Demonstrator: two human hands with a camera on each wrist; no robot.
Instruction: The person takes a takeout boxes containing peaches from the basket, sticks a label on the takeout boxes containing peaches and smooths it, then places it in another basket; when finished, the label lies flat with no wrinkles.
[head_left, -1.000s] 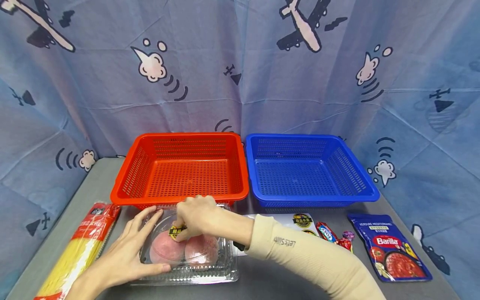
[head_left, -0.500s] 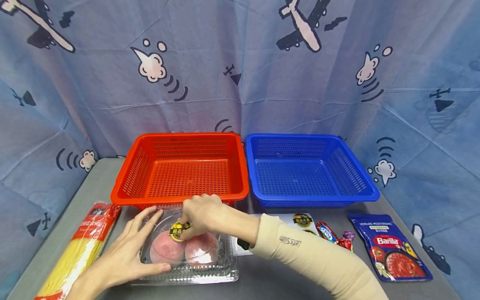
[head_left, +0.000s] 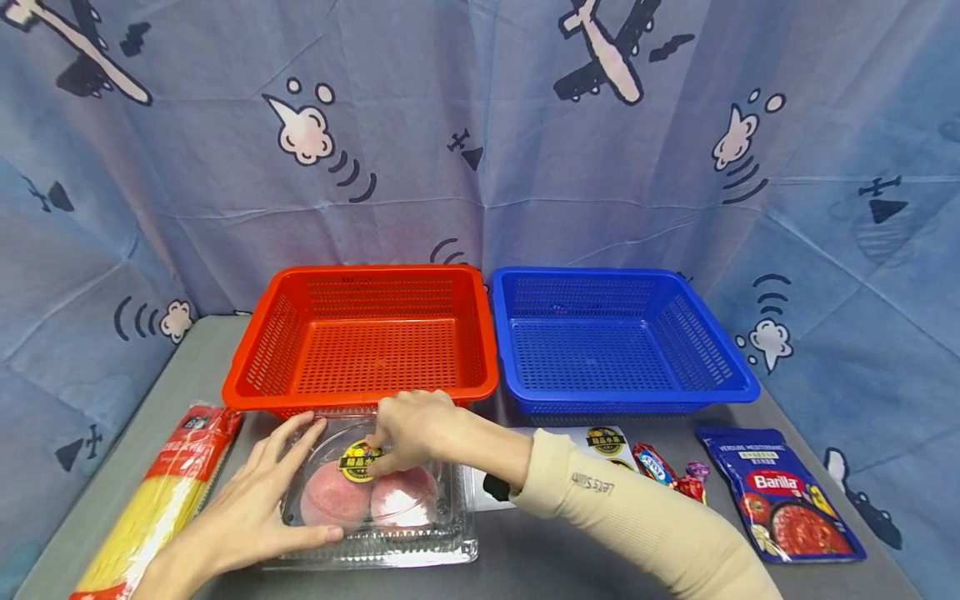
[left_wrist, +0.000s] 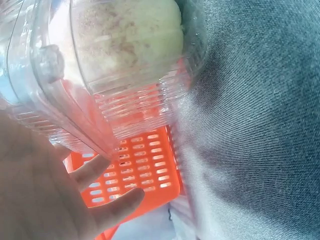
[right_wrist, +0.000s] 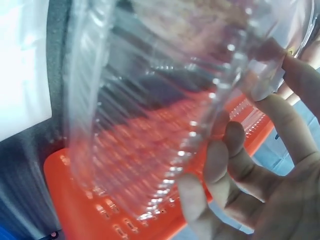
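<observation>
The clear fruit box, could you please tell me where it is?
In the head view, the fruit box is left of centre, in front of the red basket, between the pasta packet and the white sticker sheet.

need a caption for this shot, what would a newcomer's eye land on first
Probably the bright red rectangular plastic basket, back left of centre, beside a blue rectangular plastic basket. Then the clear plastic box of two round pink fruits in front of the red one, with the right hand at a round black-and-yellow sticker over them.
</observation>
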